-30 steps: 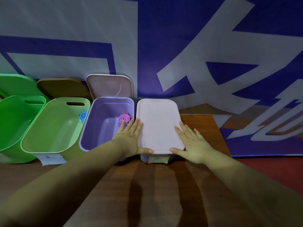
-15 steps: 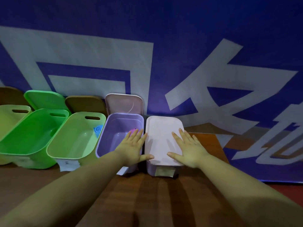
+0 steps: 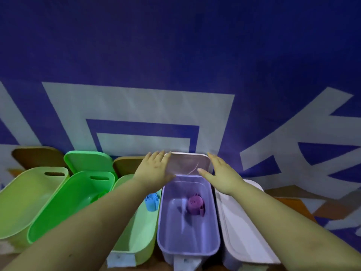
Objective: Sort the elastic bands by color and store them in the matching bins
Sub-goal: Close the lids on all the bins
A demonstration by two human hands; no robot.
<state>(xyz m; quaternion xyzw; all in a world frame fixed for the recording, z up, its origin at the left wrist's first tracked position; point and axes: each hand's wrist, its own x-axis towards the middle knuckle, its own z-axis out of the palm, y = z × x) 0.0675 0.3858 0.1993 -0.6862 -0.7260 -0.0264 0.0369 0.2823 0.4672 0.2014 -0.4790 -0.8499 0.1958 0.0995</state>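
Elastic bands are seen in the bins: a rolled purple elastic band (image 3: pixel 195 204) lies on the floor of the open lilac plastic bin (image 3: pixel 213 222), a rolled blue band (image 3: pixel 152 201) in the pale green bin (image 3: pixel 140 237) beside it. The pinkish lid (image 3: pixel 185 165), propped upright behind the lilac bin, is touched at each side by the left hand (image 3: pixel 155 169) and right hand (image 3: pixel 220 176), fingers straight.

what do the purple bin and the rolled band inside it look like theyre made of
Purple bin: likely moulded plastic, smooth and slightly glossy; its thin rounded rim and floor catch soft highlights.
Purple band: looks like matte rubbery elastic strip, coiled into a flat roll with a loose tail; the blur leaves the exact material open.
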